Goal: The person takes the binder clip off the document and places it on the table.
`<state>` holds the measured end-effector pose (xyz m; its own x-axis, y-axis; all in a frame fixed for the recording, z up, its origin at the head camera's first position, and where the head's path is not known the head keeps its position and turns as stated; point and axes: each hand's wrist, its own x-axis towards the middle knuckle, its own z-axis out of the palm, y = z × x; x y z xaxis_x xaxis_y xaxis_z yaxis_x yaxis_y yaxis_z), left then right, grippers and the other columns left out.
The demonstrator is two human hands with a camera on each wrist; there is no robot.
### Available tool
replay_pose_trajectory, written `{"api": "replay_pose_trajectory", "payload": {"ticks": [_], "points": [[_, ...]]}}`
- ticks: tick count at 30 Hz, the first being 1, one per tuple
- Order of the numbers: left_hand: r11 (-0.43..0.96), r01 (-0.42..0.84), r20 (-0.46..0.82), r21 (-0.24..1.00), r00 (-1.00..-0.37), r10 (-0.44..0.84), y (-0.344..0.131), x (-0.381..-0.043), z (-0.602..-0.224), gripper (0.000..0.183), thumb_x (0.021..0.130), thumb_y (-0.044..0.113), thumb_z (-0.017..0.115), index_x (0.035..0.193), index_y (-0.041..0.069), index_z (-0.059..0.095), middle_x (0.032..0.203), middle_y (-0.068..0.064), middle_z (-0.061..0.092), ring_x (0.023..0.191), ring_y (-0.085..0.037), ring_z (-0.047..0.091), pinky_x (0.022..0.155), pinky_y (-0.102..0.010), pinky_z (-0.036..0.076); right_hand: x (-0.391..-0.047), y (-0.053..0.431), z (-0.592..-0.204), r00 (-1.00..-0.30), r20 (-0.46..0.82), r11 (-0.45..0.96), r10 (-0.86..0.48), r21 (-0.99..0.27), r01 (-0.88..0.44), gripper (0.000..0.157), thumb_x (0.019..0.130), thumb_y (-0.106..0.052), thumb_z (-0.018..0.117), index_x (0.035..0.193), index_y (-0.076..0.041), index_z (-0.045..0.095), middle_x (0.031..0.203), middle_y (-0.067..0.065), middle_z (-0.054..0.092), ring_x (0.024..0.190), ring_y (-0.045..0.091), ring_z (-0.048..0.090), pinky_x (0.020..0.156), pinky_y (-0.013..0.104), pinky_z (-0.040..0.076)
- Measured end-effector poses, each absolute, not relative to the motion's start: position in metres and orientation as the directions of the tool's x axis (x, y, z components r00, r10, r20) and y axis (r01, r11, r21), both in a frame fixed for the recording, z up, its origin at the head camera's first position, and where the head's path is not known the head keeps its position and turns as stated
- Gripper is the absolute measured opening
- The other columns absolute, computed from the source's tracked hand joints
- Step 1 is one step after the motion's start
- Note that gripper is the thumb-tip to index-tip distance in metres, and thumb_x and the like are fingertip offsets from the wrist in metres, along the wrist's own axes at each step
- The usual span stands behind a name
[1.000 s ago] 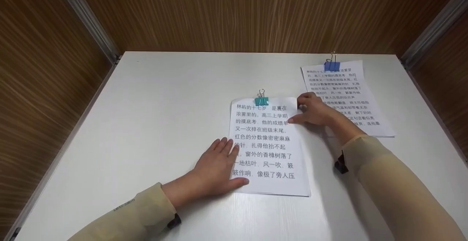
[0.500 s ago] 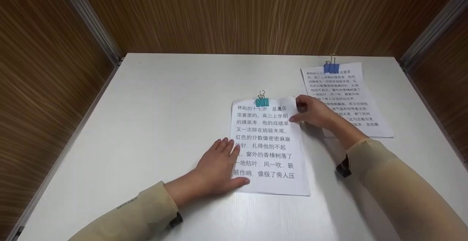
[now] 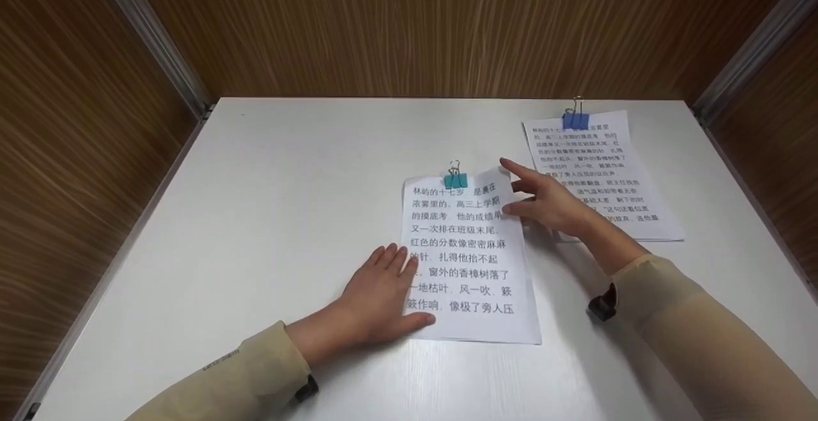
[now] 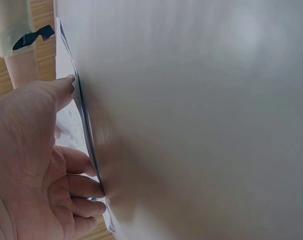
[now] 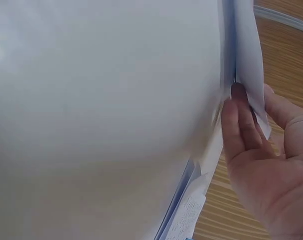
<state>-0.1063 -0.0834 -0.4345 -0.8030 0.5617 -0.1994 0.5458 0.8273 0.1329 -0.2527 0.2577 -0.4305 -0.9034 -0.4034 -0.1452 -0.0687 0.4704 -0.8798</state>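
Head view: your right hand (image 3: 553,200) now points its index finger straight out past the far right corner of the near stack (image 3: 466,267); half a second ago that finger was bent round the paper's edge. Your thumb lies on top and other fingers sit beneath, so you are pinching sheets along the right edge. The print by that corner tilts up a little more than it did. Your left hand (image 3: 377,293) keeps its place, fingers extended, pressing the left edge without gripping it.

The near stack lies right of the middle of the bench (image 3: 287,184), towards its near edge: smooth white paper, oblong, lightly rippled at the top, with a teal clip (image 3: 455,181) on its far edge. Close to the bench's far right corner you have the far stack (image 3: 588,153), slightly skewed, under a blue clip (image 3: 576,121) with wire handles. Your sleeves (image 3: 230,370) are beige cloth. Brown wood-grain panels (image 3: 409,31) stand beyond the glossy bench top.
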Motion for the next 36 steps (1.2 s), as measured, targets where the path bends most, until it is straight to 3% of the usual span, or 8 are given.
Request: {"api": "replay_pose_trajectory", "payload": {"ticks": [8, 12, 15, 17, 19, 29, 33, 36], "points": [[0.827, 0.550, -0.205, 0.118, -0.801, 0.562, -0.084, -0.106, -0.436, 0.102, 0.100, 0.076, 0.046, 0.162, -0.004, 0.037, 0.167, -0.026, 0.034, 0.159, -0.040, 0.025, 0.130, -0.051, 0.017, -0.258, 0.257, -0.432, -0.894, -0.205, 0.453, -0.398, -0.892, 0.003, 0.076, 0.099, -0.008, 0.071, 0.166, -0.020, 0.039, 0.160, 0.012, 0.051, 0.143, 0.028, 0.052, 0.121, 0.039, 0.035], [0.826, 0.551, -0.197, 0.119, -0.802, 0.564, -0.083, -0.106, -0.436, 0.102, 0.099, 0.077, 0.046, 0.162, -0.004, 0.038, 0.166, -0.026, 0.035, 0.158, -0.040, 0.026, 0.130, -0.051, 0.017, -0.259, 0.259, -0.435, -0.898, -0.250, 0.421, -0.362, -0.903, 0.081, 0.072, 0.099, -0.006, 0.067, 0.165, -0.019, 0.041, 0.157, 0.012, 0.055, 0.135, 0.025, 0.058, 0.107, 0.030, 0.048], [0.823, 0.556, -0.181, 0.121, -0.802, 0.569, -0.083, -0.106, -0.438, 0.101, 0.099, 0.076, 0.048, 0.161, -0.004, 0.039, 0.166, -0.026, 0.037, 0.158, -0.040, 0.028, 0.130, -0.051, 0.018, -0.260, 0.258, -0.438, -0.899, -0.284, 0.367, -0.332, -0.917, 0.154, 0.070, 0.100, -0.003, 0.064, 0.164, -0.020, 0.043, 0.151, 0.012, 0.060, 0.105, 0.017, 0.067, 0.077, 0.022, 0.053], [0.820, 0.559, -0.173, 0.123, -0.802, 0.572, -0.084, -0.106, -0.438, 0.101, 0.099, 0.076, 0.048, 0.160, -0.004, 0.040, 0.165, -0.026, 0.038, 0.158, -0.040, 0.028, 0.130, -0.052, 0.019, -0.260, 0.258, -0.439, -0.901, -0.295, 0.328, -0.317, -0.926, 0.188, 0.069, 0.100, -0.002, 0.063, 0.164, -0.020, 0.044, 0.149, 0.013, 0.061, 0.096, 0.013, 0.068, 0.069, 0.020, 0.051], [0.820, 0.558, -0.173, 0.126, -0.802, 0.572, -0.084, -0.106, -0.438, 0.101, 0.099, 0.076, 0.048, 0.161, -0.004, 0.040, 0.165, -0.026, 0.037, 0.158, -0.040, 0.028, 0.130, -0.052, 0.019, -0.260, 0.257, -0.439, -0.906, -0.295, 0.295, -0.304, -0.933, 0.205, 0.067, 0.101, -0.001, 0.062, 0.163, -0.021, 0.046, 0.147, 0.014, 0.062, 0.093, 0.012, 0.069, 0.067, 0.021, 0.051], [0.821, 0.553, -0.175, 0.143, -0.802, 0.571, -0.085, -0.106, -0.436, 0.101, 0.099, 0.075, 0.049, 0.161, -0.004, 0.038, 0.166, -0.027, 0.036, 0.158, -0.041, 0.026, 0.130, -0.051, 0.017, -0.250, 0.252, -0.434, -0.933, -0.210, 0.085, -0.293, -0.977, 0.193, 0.062, 0.104, 0.005, 0.054, 0.162, -0.014, 0.046, 0.157, 0.018, 0.053, 0.123, 0.021, 0.066, 0.088, 0.023, 0.059], [0.818, 0.558, -0.180, 0.137, -0.798, 0.575, -0.085, -0.106, -0.435, 0.102, 0.099, 0.075, 0.049, 0.161, -0.004, 0.038, 0.166, -0.027, 0.035, 0.158, -0.041, 0.026, 0.130, -0.052, 0.016, -0.245, 0.249, -0.429, -0.942, -0.176, 0.061, -0.285, -0.984, 0.166, 0.061, 0.105, 0.004, 0.053, 0.162, -0.015, 0.046, 0.143, 0.014, 0.061, 0.096, 0.015, 0.066, 0.073, 0.019, 0.053], [0.817, 0.560, -0.175, 0.139, -0.798, 0.576, -0.085, -0.109, -0.436, 0.100, 0.099, 0.075, 0.051, 0.160, -0.004, 0.041, 0.165, -0.027, 0.038, 0.157, -0.041, 0.030, 0.130, -0.054, 0.017, -0.241, 0.249, -0.427, -0.953, -0.147, 0.070, -0.264, -0.989, 0.133, 0.060, 0.103, 0.005, 0.055, 0.160, -0.015, 0.049, 0.123, 0.010, 0.064, 0.068, 0.009, 0.049, 0.058, 0.018, 0.040]]}}
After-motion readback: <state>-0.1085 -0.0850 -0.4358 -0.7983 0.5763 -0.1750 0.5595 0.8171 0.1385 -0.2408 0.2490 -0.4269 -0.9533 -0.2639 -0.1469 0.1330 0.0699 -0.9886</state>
